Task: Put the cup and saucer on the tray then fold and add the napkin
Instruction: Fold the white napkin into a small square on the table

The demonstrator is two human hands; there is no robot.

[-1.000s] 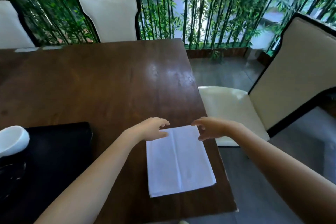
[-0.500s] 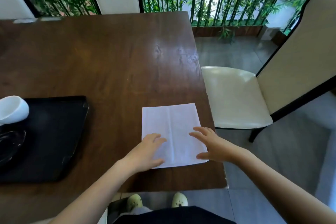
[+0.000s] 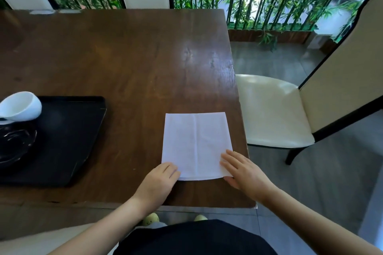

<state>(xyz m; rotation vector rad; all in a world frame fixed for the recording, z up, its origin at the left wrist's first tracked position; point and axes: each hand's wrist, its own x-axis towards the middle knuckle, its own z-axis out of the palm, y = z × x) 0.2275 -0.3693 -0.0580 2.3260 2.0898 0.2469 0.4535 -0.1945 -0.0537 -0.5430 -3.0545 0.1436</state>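
A: Head view, how many things?
B: One white napkin (image 3: 196,146) lower centre on the table (image 3: 124,58); one cup (image 3: 20,108) and one saucer (image 3: 14,147) on one black tray (image 3: 68,141), left.
A: Hands?
B: Two. Left hand (image 3: 157,182) and right hand (image 3: 244,172), fingers flat and loosely spread, touch the napkin's near corners, gripping nothing.

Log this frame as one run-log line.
stage: napkin fold | napkin: flat on table | left hand, right hand: on its near corners | cup, saucer: on tray

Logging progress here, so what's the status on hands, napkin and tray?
Left hand and right hand flat on napkin's near corners, gripping nothing. Napkin on table, not yet on tray. Cup already there. Path clear.
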